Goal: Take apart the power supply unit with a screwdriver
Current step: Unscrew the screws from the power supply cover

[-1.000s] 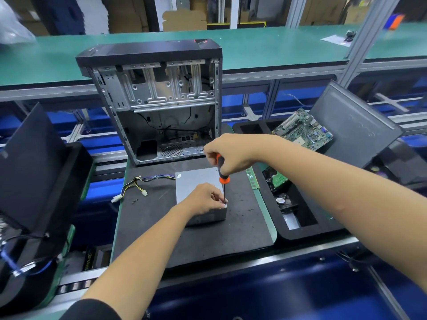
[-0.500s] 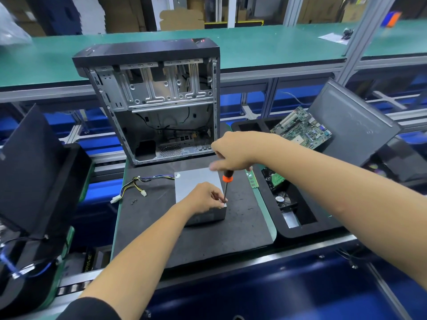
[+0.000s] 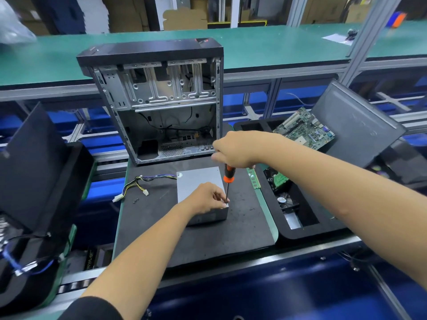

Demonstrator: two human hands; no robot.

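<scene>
A grey metal power supply unit [image 3: 196, 181] lies flat on the black foam mat [image 3: 208, 239], with its cable bundle [image 3: 143, 183] trailing off to the left. My right hand [image 3: 233, 150] grips the top of a black-and-orange screwdriver [image 3: 227, 179], held upright with its tip on the unit's near right corner. My left hand [image 3: 208, 198] rests on the unit's near part, its fingertips pinched around the screwdriver's shaft near the tip. The screw itself is hidden by my fingers.
An open black computer case [image 3: 159, 100] stands behind the unit. Right of the mat, a black foam tray [image 3: 295, 232] holds a motherboard [image 3: 305, 129], a fan and a grey side panel [image 3: 355, 125]. Small screws [image 3: 135, 200] lie on the mat's left side. Another black tray [image 3: 34, 181] sits left.
My right hand has risen slightly on the screwdriver handle and turned it, showing more of the orange collar. The left hand stays on the unit by the tip.
</scene>
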